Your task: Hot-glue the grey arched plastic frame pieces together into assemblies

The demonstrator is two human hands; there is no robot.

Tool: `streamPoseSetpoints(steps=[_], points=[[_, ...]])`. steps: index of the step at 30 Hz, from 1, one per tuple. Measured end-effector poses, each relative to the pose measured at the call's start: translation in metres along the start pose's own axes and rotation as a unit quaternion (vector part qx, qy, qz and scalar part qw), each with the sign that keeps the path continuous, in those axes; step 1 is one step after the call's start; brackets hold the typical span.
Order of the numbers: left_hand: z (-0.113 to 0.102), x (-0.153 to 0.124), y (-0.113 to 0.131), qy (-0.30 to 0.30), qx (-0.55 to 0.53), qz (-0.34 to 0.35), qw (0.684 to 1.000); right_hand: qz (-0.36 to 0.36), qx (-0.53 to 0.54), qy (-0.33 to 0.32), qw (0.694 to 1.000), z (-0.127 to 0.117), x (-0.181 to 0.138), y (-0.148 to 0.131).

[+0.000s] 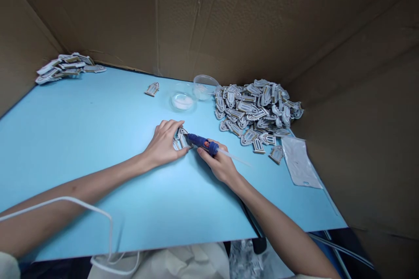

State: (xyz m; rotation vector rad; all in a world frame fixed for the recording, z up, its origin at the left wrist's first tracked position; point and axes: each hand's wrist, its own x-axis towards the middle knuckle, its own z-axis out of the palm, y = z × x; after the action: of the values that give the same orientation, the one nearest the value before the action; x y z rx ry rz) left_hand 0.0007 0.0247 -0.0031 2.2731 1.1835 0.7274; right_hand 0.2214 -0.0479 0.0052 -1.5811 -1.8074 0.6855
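Observation:
Near the middle of the table, my left hand grips a small white arched window-shaped piece between thumb and fingers. A blue hot glue gun is in my right hand, its nozzle touching or just over that piece. A clear glue stick sticks out of the gun's back end. Whether any glue lies on the piece is too small to tell. Beyond my left hand, a single similar arched piece lies apart on the table.
A large heap of arched pieces fills the right back, and a smaller stack stands at the back left. Two clear tubs with white contents sit mid-back. A plastic bag lies right. Cardboard walls enclose the blue table. A white cable crosses my left forearm.

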Motion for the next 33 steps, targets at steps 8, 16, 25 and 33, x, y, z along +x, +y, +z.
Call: streamPoseSetpoints(steps=[8, 16, 25, 33], points=[[-0.001, 0.001, 0.001, -0.008, 0.000, -0.008, 1.000, -0.008, -0.014, 0.003, 1.000, 0.000, 0.000, -0.004], [-0.001, 0.001, 0.002, -0.004, 0.011, -0.007, 1.000, -0.016, -0.014, 0.010, 1.000, 0.000, 0.001, -0.005], [-0.001, 0.001, 0.002, -0.009, 0.009, -0.011, 1.000, -0.011, -0.013, 0.005, 1.000, -0.001, 0.001, -0.006], [0.001, 0.002, 0.001, -0.004, -0.007, -0.022, 1.000, 0.017, 0.039, 0.037, 0.998, 0.008, 0.002, -0.012]])
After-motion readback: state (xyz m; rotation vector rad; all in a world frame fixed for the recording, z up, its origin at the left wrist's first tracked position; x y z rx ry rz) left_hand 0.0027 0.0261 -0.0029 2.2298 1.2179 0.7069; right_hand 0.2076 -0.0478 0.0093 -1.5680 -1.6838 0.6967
